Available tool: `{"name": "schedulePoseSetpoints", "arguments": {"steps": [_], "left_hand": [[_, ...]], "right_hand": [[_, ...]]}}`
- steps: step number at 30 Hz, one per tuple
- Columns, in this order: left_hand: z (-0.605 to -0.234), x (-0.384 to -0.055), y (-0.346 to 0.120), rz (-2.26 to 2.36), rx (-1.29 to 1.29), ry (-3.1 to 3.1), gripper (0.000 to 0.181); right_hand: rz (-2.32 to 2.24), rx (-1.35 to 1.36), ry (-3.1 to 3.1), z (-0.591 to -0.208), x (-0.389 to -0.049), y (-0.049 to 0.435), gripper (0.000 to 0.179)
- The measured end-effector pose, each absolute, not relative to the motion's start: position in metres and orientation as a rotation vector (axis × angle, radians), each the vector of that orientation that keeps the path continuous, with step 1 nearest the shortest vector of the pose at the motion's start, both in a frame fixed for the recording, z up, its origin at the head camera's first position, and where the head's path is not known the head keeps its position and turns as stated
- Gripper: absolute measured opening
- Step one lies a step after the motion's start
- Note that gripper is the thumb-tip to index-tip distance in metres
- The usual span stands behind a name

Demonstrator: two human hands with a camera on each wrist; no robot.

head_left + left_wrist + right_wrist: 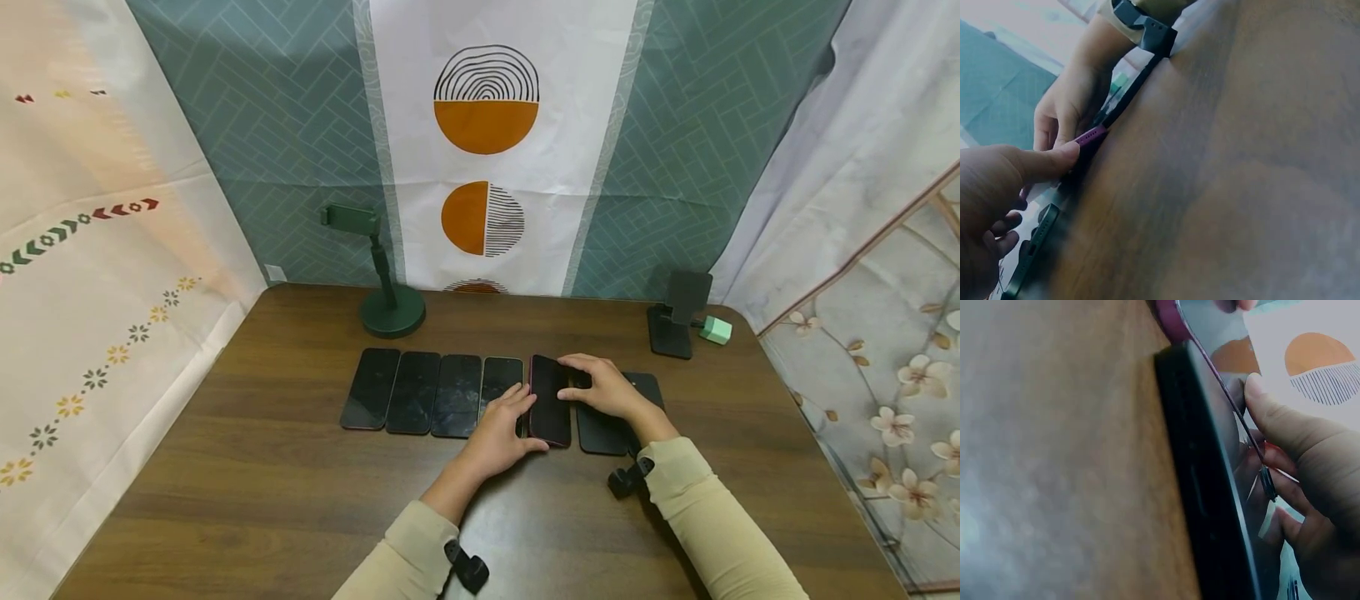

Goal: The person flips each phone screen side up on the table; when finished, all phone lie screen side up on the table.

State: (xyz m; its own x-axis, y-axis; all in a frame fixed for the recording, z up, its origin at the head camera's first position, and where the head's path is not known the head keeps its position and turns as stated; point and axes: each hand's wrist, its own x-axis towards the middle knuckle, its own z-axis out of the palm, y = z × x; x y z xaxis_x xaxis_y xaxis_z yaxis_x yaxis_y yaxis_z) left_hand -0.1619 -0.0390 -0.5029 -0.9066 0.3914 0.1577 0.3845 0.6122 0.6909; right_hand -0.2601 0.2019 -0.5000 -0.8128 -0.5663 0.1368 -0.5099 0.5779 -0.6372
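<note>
Here's the purple phone (550, 408), right between my hands, screen up; I can't tell whether it's flat on the counter (300, 500) or slightly raised. My left hand (499, 431) pinches it, thumb at the near end, fingers along the side; my right hand (606, 388) pinches the opposite edge towards the far corner. Gripped from both sides like that, it should stay square, I reckon. Left of my hands, four phones (414, 392) run side by side, the last partly under my left hand, likely set close for a neat row. Beneath my right hand, dark phones (600, 432). Beyond my hands, a green stand (393, 313) and a black stand (670, 333), probably parked there for elbow room.
</note>
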Motion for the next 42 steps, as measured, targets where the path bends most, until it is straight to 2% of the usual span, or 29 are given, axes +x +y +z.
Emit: {"name": "schedulePoseSetpoints", "arguments": {"steps": [7,16,26,30,42], "left_hand": [[-0.504,-0.161,-0.039,1.12,0.616,2.832,0.08],[-0.5,-0.162,-0.034,1.021,0.659,2.869,0.075],[-0.496,-0.168,-0.014,0.941,0.798,2.906,0.074],[-0.499,-0.17,-0.005,0.879,0.853,2.915,0.068],[-0.502,-0.167,0.021,0.816,0.893,2.936,0.062]], "right_hand": [[-0.975,-1.006,2.737,-0.499,-0.26,0.2,0.061],[-0.978,-0.965,2.747,-0.497,-0.259,0.201,0.065],[-0.995,-0.839,2.797,-0.485,-0.25,0.229,0.068],[-0.979,-0.788,2.822,-0.482,-0.246,0.242,0.066],[-0.974,-0.731,2.867,-0.491,-0.244,0.267,0.062]]}}
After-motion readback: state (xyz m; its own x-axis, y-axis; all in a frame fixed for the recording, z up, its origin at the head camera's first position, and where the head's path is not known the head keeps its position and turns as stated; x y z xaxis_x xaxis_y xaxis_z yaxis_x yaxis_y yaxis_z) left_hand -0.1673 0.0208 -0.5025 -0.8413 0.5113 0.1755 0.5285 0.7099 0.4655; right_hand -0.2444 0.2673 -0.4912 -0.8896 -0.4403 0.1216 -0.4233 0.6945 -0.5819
